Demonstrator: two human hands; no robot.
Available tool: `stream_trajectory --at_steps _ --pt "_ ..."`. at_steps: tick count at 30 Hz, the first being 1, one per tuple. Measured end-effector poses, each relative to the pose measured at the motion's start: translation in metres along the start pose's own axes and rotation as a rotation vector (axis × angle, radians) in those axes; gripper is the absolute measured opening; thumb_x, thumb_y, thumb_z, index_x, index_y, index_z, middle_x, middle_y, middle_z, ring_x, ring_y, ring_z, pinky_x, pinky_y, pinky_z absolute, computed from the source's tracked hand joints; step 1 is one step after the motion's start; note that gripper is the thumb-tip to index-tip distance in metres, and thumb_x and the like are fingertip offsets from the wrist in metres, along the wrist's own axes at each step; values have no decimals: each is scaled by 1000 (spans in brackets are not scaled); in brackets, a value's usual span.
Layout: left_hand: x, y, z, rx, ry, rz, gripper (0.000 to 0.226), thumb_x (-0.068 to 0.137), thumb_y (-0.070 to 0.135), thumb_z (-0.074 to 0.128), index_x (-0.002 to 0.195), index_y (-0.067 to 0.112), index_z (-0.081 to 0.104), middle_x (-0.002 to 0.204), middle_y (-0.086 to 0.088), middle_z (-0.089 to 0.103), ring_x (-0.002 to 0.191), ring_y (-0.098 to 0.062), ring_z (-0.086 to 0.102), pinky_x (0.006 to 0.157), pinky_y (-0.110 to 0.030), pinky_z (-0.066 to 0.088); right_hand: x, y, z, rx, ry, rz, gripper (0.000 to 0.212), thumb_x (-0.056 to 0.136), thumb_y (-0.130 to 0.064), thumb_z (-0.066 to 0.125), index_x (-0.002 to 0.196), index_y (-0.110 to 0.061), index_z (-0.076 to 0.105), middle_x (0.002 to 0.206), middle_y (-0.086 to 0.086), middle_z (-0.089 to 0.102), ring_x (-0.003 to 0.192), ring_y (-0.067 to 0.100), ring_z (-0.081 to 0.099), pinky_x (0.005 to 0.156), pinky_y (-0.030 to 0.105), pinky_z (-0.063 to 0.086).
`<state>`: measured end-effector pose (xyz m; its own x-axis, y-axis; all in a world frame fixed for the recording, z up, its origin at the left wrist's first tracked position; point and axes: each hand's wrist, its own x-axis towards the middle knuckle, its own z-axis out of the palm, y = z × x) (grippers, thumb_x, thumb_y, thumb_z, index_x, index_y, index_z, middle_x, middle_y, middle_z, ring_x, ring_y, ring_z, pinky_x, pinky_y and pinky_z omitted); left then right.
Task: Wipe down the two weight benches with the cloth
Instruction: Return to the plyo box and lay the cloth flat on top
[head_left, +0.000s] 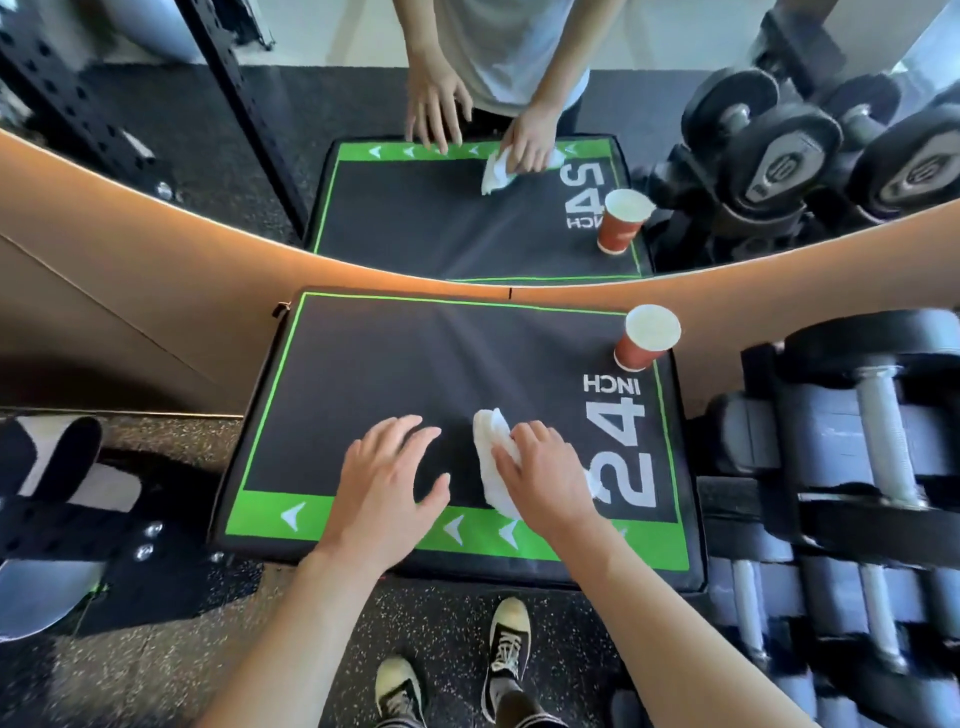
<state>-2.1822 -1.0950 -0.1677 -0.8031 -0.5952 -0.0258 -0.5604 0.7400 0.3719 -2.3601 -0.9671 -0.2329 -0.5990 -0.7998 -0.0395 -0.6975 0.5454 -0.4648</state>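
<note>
A black padded box (363, 374) with a green border and white "24 INCH" lettering stands in front of me, against a mirror. A crumpled white cloth (491, 457) lies on its top near the front edge. My right hand (545, 473) presses down on the cloth, its fingers spread over it. My left hand (384, 473) rests flat on the black surface just left of the cloth, fingers spread, holding nothing. The cloth's right part is hidden under my right hand.
A red paper cup (644, 338) stands on the box's far right corner. A rack of dumbbells (841, 467) fills the right side. A black machine frame (78, 519) sits low on the left. The mirror (467, 218) behind the box reflects the scene.
</note>
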Motion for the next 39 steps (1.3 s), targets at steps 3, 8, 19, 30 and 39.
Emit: stream_trajectory --at_steps 3,8,19,30,39 --pt "11 2 15 -11 -43 38 53 90 42 65 138 19 64 145 0 57 137 -26 51 111 -48 44 -6 8 10 -32 -52 36 30 101 -48 49 106 -19 56 104 -2 58 96 26 55 80 40 43" --pt "29 6 33 -29 -91 164 53 89 40 69 137 19 63 141 4 58 133 -23 53 108 -44 47 -18 15 2 -10 -54 60 51 93 -66 39 117 -24 57 110 -10 54 101 16 48 88 35 43" --pt "33 16 51 -22 -248 467 54 78 28 80 129 23 65 133 -1 55 113 -26 61 90 -43 56 -49 15 -17 75 52 258 20 93 -33 61 110 -22 62 103 -10 56 100 16 48 86 33 47" --pt "26 5 61 -165 -219 459 57 79 24 84 130 25 59 138 6 49 113 -19 60 89 -36 58 -60 3 -20 17 344 288 15 86 -14 72 96 -12 61 98 0 54 84 22 53 65 34 46" --pt "24 12 72 -82 -205 554 26 88 37 63 112 29 69 123 13 59 116 -14 58 93 -34 51 -69 29 -21 41 404 467 24 91 -17 66 115 -17 63 117 -1 50 99 22 49 83 38 46"
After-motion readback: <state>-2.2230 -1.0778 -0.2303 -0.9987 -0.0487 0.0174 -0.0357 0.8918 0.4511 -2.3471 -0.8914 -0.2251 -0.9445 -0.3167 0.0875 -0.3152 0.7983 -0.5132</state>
